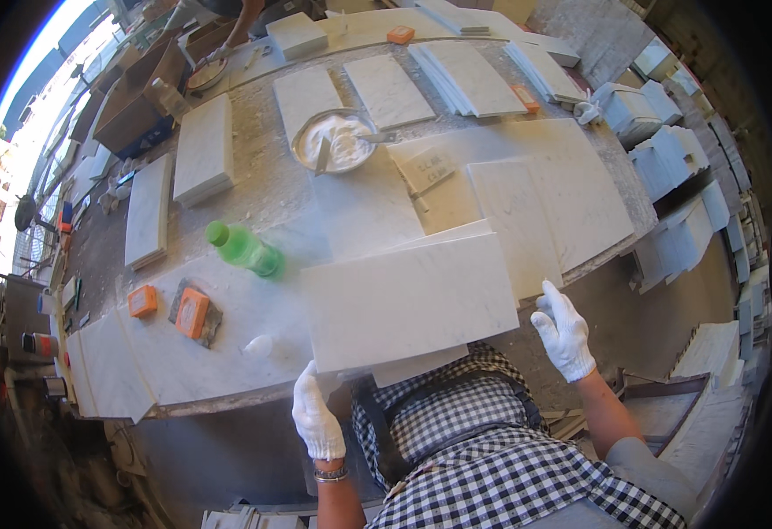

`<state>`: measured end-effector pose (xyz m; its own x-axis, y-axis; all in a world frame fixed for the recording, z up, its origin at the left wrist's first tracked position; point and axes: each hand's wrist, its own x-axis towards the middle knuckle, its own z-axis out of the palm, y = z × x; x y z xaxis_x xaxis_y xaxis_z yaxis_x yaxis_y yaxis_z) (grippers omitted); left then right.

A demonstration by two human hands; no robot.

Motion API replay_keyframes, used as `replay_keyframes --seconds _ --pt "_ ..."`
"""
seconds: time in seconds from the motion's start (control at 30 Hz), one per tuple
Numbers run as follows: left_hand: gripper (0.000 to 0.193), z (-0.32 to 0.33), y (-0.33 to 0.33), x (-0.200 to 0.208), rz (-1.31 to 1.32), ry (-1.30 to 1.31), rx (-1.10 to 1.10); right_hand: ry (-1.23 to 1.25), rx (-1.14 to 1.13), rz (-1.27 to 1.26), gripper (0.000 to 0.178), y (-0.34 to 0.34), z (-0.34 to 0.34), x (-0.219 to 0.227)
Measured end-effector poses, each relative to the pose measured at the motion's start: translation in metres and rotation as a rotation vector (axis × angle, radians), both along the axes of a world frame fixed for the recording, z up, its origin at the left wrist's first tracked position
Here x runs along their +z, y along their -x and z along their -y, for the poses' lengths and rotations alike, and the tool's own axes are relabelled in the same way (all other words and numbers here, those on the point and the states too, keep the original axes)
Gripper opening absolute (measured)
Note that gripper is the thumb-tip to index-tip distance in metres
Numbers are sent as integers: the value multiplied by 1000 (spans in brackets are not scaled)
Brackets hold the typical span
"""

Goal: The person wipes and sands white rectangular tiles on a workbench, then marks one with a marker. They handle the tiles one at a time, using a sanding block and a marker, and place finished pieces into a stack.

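A white marble slab (412, 300) lies in front of me, its near edge overhanging the table, with other pale slabs partly showing beneath it. At its near left corner is my left hand (317, 419) in a white knit glove, thumb along the edge and the other fingers partly hidden under the slab, gripping it. My right hand (564, 339), gloved too, is raised just off the slab's right side, fingers apart and holding nothing. Left of the slab, a green plastic bottle (246, 251) leans on the table.
Orange blocks (142, 301) sit on the left of the stone-topped table. Farther back stand a metal bowl of white paste (335, 141) with scrapers and several slab stacks (205, 150). A cardboard box (143, 97) is at far left. Another person's arm (243, 25) shows at the top.
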<state>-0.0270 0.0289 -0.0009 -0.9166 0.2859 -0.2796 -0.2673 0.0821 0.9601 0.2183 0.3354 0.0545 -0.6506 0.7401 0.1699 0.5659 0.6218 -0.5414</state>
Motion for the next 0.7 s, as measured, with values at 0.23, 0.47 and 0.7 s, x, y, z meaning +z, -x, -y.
replay_keyframes --seconds 0.23,0.47,0.7 --pt "39 -12 19 21 24 71 -40 597 -83 -136 70 33 27 16" --pt "44 -19 45 31 5 250 -209 971 -213 -316 74 50 27 30" --pt "43 -22 56 28 55 212 -274 1266 -68 -601 61 42 28 39"
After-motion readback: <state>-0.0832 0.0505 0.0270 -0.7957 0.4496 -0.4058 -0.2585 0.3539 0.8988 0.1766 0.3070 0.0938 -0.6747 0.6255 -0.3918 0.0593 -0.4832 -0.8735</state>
